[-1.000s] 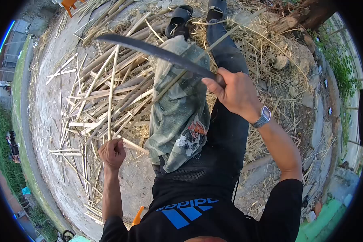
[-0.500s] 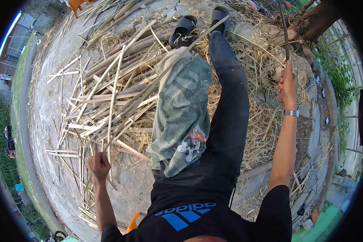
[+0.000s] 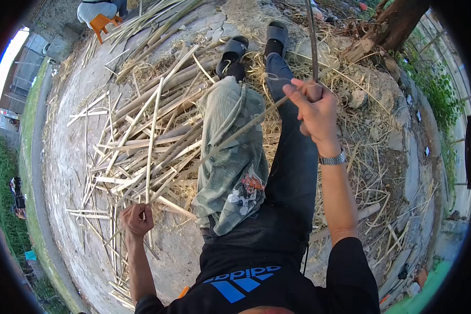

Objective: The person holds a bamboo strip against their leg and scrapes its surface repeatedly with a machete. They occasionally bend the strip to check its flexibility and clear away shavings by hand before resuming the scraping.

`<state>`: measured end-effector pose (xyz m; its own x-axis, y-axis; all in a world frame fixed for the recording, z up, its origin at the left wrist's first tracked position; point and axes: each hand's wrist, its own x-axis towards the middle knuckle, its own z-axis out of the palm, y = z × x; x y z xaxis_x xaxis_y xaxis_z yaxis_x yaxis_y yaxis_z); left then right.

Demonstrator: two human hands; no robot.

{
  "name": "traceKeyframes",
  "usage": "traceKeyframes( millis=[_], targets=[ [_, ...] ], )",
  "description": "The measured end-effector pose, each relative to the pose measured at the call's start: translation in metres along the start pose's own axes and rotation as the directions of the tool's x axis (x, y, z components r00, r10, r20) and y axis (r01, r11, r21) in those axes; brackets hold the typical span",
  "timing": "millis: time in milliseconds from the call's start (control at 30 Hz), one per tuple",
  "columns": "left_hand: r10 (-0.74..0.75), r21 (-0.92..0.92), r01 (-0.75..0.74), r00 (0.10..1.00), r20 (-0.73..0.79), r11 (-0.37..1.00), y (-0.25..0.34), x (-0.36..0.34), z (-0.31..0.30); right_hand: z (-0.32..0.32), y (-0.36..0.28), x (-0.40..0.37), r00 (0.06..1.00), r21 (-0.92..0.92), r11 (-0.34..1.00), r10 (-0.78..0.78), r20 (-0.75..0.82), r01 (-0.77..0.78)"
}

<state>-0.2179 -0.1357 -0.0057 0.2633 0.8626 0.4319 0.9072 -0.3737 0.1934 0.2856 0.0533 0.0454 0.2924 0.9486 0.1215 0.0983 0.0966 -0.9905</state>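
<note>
My left hand (image 3: 137, 219) is closed at the lower left, around the near end of a long thin strip (image 3: 251, 124). This strip slants up to the right across the green cloth (image 3: 227, 152) draped over one leg. Its far end meets the fingers of my right hand (image 3: 316, 109), above the other leg. Those fingers are wrapped round a long, dark, thin rod (image 3: 313, 39) that points up past the frame's top edge. Motion blur hides whether the right fingers also pinch the strip.
Split strips and poles (image 3: 157, 115) lie piled on the concrete left of the legs, with straw-like shavings (image 3: 350, 152) to the right. A tree trunk (image 3: 403, 26) stands upper right. A person (image 3: 97, 9) sits on an orange chair (image 3: 100, 23) at the upper left.
My right hand has moved left and inward with the dark rod, from the far right to the strip's far end. The strip now sits lower, and my left hand has shifted slightly right.
</note>
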Motion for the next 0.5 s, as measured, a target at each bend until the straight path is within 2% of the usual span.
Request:
traceKeyframes(
  millis=[67,167,200,233,300,367,433,500],
  targets=[
    [-0.037,-0.082,0.036,0.999,-0.014,0.996,0.01,0.005,0.006,0.014,0.007,0.009,0.988,0.015,0.988,-0.155,-0.022,0.155],
    [-0.073,-0.113,0.07,0.997,-0.025,0.991,0.006,0.001,0.011,0.021,0.015,0.019,0.978,0.069,0.977,-0.195,-0.076,0.2],
    [-0.063,-0.131,0.061,0.998,-0.011,0.989,0.004,0.001,0.009,0.017,0.009,0.018,0.978,-0.081,0.981,-0.186,-0.093,0.179],
    [-0.061,-0.133,0.059,0.998,-0.011,0.989,0.003,0.002,0.008,0.014,0.002,0.019,0.978,-0.083,0.98,-0.186,-0.096,0.179],
    [-0.026,-0.143,0.021,0.999,-0.035,0.99,0.004,0.0,0.005,0.008,-0.01,0.022,0.983,0.18,0.977,-0.083,-0.163,0.112],
    [-0.049,-0.183,0.036,0.997,-0.067,0.983,0.001,-0.001,0.006,-0.003,-0.005,0.03,0.979,0.16,0.977,-0.112,-0.172,0.14],
    [-0.05,-0.158,0.045,0.998,-0.029,0.986,-0.004,-0.002,0.003,-0.015,-0.005,0.034,0.976,0.214,0.969,-0.079,-0.205,0.123],
    [-0.089,-0.156,0.084,0.996,-0.028,0.984,-0.006,-0.006,0.003,-0.025,-0.003,0.034,0.972,0.142,0.983,-0.082,-0.222,0.116]
  ],
)
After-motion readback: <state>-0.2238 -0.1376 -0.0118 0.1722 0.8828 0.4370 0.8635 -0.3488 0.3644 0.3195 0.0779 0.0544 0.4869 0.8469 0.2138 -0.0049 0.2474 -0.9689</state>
